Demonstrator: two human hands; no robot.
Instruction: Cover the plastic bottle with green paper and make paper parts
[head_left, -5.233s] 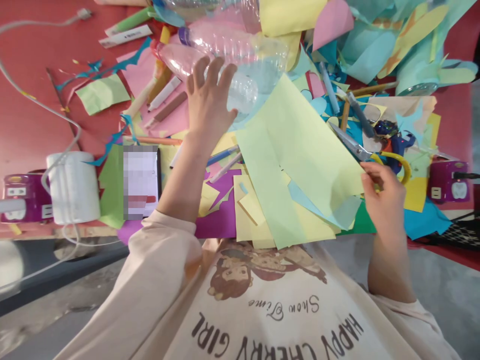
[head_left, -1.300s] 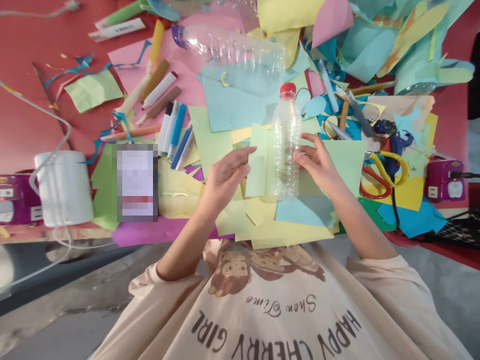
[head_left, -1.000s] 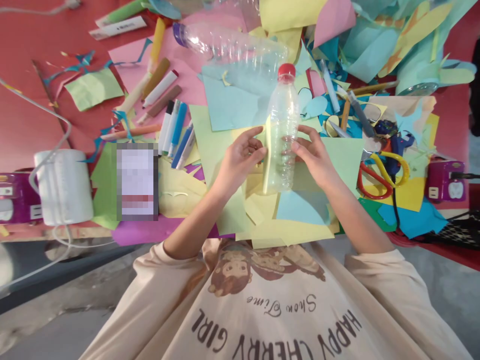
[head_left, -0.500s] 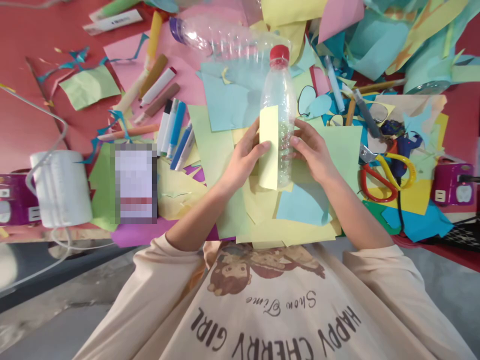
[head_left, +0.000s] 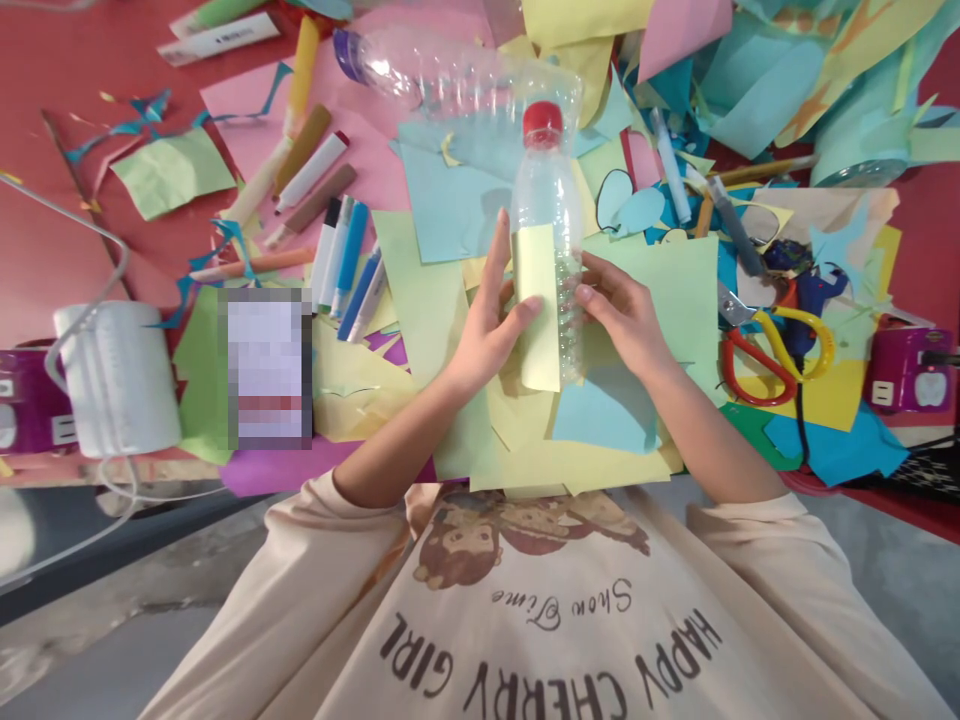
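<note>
A clear plastic bottle [head_left: 568,210] with a red cap [head_left: 542,124] is between my hands, its cap end pointing away from me. A pale yellow paper strip [head_left: 538,310] lies along the left part of its ribbed side. My left hand [head_left: 484,325] presses its thumb on the paper; the index finger stretches up beside the bottle, and the other fingers are partly hidden behind it. On the right side, my right hand [head_left: 626,315] grips the bottle with thumb and curled fingers. Coloured paper sheets [head_left: 465,430] lie beneath.
A second clear bottle with a purple cap [head_left: 350,55] lies beyond. Several markers [head_left: 349,260] and a pixelated phone-like rectangle [head_left: 270,370] are at left, near a white cylinder [head_left: 116,380]. Scissors [head_left: 776,350] and a glue gun [head_left: 810,305] lie at right among paper scraps.
The bottle's cap end has tipped slightly left and moved a little nearer to me. My left index finger has lifted from the bottle and straightened upward.
</note>
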